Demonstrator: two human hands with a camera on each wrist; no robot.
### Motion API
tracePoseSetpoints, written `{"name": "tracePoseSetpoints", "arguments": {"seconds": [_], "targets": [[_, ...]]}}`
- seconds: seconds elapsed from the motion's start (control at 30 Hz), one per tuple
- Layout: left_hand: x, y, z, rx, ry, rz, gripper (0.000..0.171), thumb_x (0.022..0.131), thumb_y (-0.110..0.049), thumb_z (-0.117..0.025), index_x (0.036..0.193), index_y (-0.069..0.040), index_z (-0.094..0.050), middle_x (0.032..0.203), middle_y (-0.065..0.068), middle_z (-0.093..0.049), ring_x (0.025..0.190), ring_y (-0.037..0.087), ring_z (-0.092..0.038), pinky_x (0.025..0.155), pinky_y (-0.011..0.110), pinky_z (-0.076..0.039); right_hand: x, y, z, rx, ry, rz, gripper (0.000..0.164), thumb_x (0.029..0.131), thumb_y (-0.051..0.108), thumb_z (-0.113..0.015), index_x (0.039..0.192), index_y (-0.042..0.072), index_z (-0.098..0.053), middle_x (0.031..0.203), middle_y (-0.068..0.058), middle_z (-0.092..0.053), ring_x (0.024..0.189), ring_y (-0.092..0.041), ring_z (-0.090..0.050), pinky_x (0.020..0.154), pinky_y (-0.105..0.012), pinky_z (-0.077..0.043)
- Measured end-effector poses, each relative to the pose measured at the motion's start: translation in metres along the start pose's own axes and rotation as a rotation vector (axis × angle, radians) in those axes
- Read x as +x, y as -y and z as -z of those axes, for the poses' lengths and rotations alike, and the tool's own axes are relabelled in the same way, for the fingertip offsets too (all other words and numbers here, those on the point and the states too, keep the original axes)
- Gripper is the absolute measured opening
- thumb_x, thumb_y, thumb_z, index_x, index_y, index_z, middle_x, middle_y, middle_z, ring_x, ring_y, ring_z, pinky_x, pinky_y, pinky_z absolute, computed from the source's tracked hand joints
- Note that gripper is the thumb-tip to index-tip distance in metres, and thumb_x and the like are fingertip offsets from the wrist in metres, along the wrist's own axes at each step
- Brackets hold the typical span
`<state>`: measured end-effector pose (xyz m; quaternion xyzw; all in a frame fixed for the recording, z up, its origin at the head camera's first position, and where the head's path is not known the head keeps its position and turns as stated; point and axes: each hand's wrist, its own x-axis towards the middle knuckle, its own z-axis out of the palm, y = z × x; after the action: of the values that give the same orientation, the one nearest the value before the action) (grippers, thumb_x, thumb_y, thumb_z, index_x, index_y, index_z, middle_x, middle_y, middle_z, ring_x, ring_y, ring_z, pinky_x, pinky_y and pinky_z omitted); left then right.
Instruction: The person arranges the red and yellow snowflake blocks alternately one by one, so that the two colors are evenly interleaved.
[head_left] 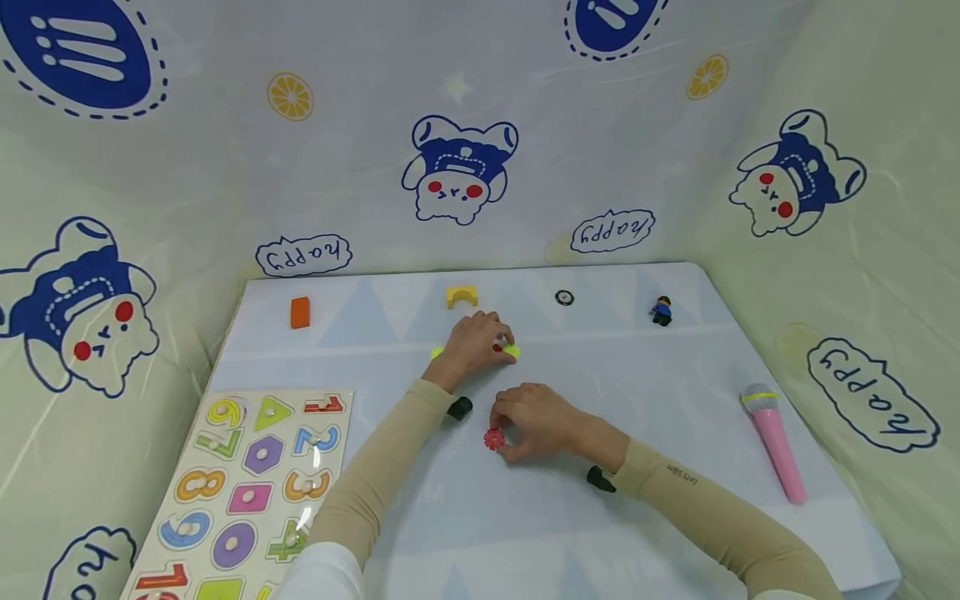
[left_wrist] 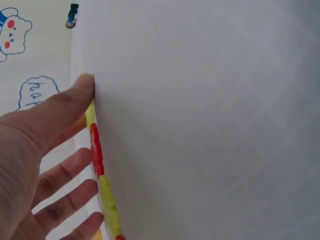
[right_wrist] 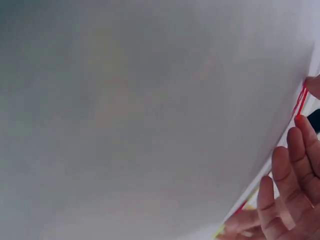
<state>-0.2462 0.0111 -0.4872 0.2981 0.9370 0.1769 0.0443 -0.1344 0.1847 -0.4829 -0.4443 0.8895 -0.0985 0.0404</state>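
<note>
My left hand (head_left: 476,346) bends over a row of yellow-green and red pieces near the table's middle, partly hiding it. Its thumb and a finger pinch the yellow-green piece (head_left: 513,352) at the right end. In the left wrist view, a red piece (left_wrist: 96,150) and another yellow-green piece (left_wrist: 109,205) line up edge-on along the fingers. Closer to the person, my right hand (head_left: 540,421) holds a red notched disc (head_left: 493,439) between thumb and fingertip. The right wrist view shows that disc on edge, with the other fingers spread loosely.
Along the back lie an orange block (head_left: 300,312), a yellow arch block (head_left: 462,296), a black ring (head_left: 564,297) and a toy figure (head_left: 661,311). A pink microphone (head_left: 776,450) lies right; a number-and-shape puzzle board (head_left: 251,492) left. Small black objects (head_left: 461,408) sit by both wrists.
</note>
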Motion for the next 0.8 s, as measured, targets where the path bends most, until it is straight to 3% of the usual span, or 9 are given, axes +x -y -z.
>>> {"name": "tracePoseSetpoints", "arguments": {"seconds": [0.23, 0.5, 0.63, 0.8], "targets": [[0.001, 0.001, 0.001, 0.013, 0.007, 0.002, 0.035, 0.095, -0.045, -0.085, 0.121, -0.023, -0.083, 0.118, 0.003, -0.068, 0.106, 0.024, -0.06, 0.095, 0.042, -0.052, 0.0, -0.034, 0.013, 0.038, -0.047, -0.12, 0.023, 0.085, 0.032, -0.087, 0.098, 0.02, -0.074, 0.09, 0.012, -0.066, 0.082, -0.004, -0.061, 0.081, -0.031, -0.056], [0.002, 0.003, 0.0, 0.012, 0.017, 0.003, 0.034, 0.094, -0.045, -0.086, 0.121, -0.023, -0.083, 0.113, 0.002, -0.068, 0.106, 0.023, -0.061, 0.092, 0.039, -0.051, 0.007, -0.082, 0.025, 0.097, -0.028, -0.422, 0.027, 0.09, 0.031, -0.087, 0.106, 0.013, -0.075, 0.096, 0.003, -0.07, 0.086, -0.014, -0.06, 0.084, -0.035, -0.055], [0.002, 0.001, 0.001, 0.022, 0.017, 0.006, 0.034, 0.094, -0.045, -0.086, 0.12, -0.024, -0.083, 0.113, 0.001, -0.069, 0.106, 0.022, -0.061, 0.093, 0.039, -0.051, 0.013, -0.097, 0.029, 0.096, -0.054, -0.475, 0.027, 0.091, 0.029, -0.087, 0.107, 0.012, -0.075, 0.096, 0.0, -0.07, 0.086, -0.017, -0.06, 0.082, -0.035, -0.054], [0.002, -0.002, 0.003, 0.011, 0.018, 0.008, 0.033, 0.094, -0.044, -0.086, 0.12, -0.024, -0.084, 0.113, 0.001, -0.069, 0.107, 0.022, -0.061, 0.094, 0.04, -0.052, 0.014, -0.102, 0.032, 0.112, -0.07, -0.476, 0.027, 0.091, 0.028, -0.088, 0.107, 0.01, -0.076, 0.097, -0.002, -0.071, 0.086, -0.018, -0.062, 0.082, -0.037, -0.055]]}}
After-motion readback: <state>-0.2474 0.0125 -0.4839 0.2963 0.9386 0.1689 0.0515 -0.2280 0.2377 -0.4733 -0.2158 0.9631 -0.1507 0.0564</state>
